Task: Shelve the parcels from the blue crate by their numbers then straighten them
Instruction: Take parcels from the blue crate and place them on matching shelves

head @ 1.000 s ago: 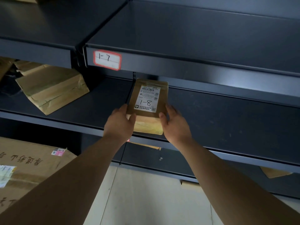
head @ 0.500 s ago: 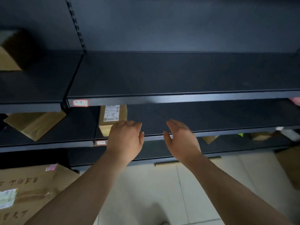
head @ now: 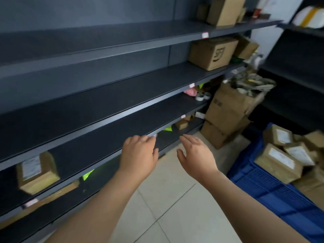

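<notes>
Left grip (head: 140,155) and right grip (head: 196,155) held out before dark shelving, fingers loosely spread, 1 labelled brown parcel (head: 37,172) standing on a shelf (head: 98,146) at far left, blue crate (head: 263,186) at right heaped with labelled cardboard parcels (head: 278,162).

I see a parcel storeroom: long dark metal shelves (head: 108,109) with number tags, stacked cardboard boxes (head: 226,116) far right, labelled parcels (head: 278,162) in a blue crate (head: 273,192).

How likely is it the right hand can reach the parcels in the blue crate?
Probably yes: the right hand is open and empty; the parcels lie uncovered in the blue crate on that side, nothing between.
</notes>
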`<action>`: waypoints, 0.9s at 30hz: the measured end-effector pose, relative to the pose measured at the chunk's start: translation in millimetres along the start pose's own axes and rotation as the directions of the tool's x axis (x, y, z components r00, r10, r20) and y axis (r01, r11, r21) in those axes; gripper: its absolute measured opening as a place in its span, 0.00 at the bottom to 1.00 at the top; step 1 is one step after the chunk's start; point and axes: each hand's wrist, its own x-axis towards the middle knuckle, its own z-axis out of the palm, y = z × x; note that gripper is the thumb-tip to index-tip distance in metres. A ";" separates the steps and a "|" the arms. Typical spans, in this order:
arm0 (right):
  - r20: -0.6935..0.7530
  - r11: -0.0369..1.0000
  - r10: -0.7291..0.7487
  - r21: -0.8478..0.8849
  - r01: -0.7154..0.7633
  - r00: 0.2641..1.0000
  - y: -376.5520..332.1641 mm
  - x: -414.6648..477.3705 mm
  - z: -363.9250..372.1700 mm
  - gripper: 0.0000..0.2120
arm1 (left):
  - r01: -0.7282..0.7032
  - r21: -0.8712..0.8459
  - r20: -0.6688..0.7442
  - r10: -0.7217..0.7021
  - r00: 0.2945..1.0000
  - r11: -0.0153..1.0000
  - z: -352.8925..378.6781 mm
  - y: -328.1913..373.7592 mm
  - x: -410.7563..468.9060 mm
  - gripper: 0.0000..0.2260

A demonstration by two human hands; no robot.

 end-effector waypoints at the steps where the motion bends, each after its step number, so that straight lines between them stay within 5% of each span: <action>1: -0.006 0.999 0.031 -0.008 -0.031 0.999 23.4 -12.3 -14.6 0.19 | -0.036 -0.008 0.000 0.036 0.999 0.999 -0.7 28.5 5.5 0.07; 13: -0.011 0.905 0.417 -0.084 -0.416 0.909 279.7 -173.3 -134.0 0.17 | -0.324 -0.189 0.064 0.341 0.938 0.927 32.9 340.3 44.1 0.18; 27: -0.107 0.597 0.799 0.014 -0.802 0.592 516.4 -235.1 -181.7 0.23 | -0.572 -0.299 0.200 0.636 0.745 0.764 104.3 603.2 162.0 0.19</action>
